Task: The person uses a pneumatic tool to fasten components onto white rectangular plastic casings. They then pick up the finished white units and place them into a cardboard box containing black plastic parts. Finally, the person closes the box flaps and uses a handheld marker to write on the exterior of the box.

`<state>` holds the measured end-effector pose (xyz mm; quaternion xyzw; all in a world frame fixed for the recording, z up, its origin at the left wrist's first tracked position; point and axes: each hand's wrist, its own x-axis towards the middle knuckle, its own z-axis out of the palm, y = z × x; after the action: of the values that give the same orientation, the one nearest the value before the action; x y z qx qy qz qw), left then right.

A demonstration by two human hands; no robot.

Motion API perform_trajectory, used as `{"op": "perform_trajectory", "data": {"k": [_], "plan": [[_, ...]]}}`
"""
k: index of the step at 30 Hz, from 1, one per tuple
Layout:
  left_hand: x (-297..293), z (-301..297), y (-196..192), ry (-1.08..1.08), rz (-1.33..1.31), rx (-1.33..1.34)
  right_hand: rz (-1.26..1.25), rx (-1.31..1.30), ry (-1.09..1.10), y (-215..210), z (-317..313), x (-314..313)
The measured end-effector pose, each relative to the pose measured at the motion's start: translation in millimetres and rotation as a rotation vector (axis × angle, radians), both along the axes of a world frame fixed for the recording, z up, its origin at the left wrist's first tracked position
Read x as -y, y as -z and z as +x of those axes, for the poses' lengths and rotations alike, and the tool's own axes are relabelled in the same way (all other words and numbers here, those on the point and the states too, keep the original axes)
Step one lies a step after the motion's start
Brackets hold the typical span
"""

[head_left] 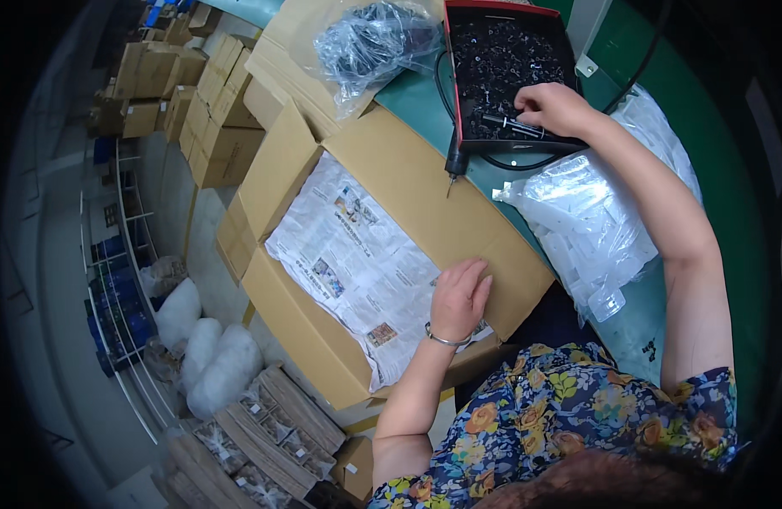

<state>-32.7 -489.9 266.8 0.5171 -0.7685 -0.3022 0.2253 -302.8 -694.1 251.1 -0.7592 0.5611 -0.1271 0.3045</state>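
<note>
My right hand [554, 109] is over the near right part of a red-rimmed black tray [450, 51] full of small dark pieces [510, 64]. Its fingers are curled in, and whatever they may hold is hidden. Just below them in the tray lies a slim dark and silvery rod-like piece [516, 126]. My left hand [460, 297] rests, fingers extended, at the right edge of the newspaper [348, 254], by the flap of an open cardboard box [408, 182]. The newspaper covers what is inside the box.
A corded power screwdriver [455, 163] lies between tray and box, bit pointing toward me. Right of it, a plastic bag [590, 220] of pale clear parts sits on the green table [637, 331]. Another plastic bag [374, 42] is behind the box. Stacked cartons [225, 127] stand at left.
</note>
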Motion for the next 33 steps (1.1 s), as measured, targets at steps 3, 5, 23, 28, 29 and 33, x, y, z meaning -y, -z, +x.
{"op": "perform_trajectory", "data": {"k": [3, 5, 23, 28, 29, 33], "plan": [[-1, -5, -7, 0.011, -0.005, -0.004, 0.082, -0.274, -0.077, 10, 17, 11], [-7, 1, -8, -0.009, 0.001, 0.031, 0.054, -0.322, -0.137, 14, 24, 12], [-69, 57, 1, -0.136, -0.004, -0.128, 0.265, 0.737, 0.546, -14, -18, 23], [-89, 75, 3, -0.192, -0.016, -0.16, 0.43, 1.012, 0.531, -66, 29, -12], [-92, 77, 2, -0.208, -0.021, -0.18, 0.508, 1.076, 0.501, -74, 48, -29], [-105, 84, 0, -0.261, 0.138, -0.37, 0.739, 1.21, 0.277, -66, 134, -123]]}}
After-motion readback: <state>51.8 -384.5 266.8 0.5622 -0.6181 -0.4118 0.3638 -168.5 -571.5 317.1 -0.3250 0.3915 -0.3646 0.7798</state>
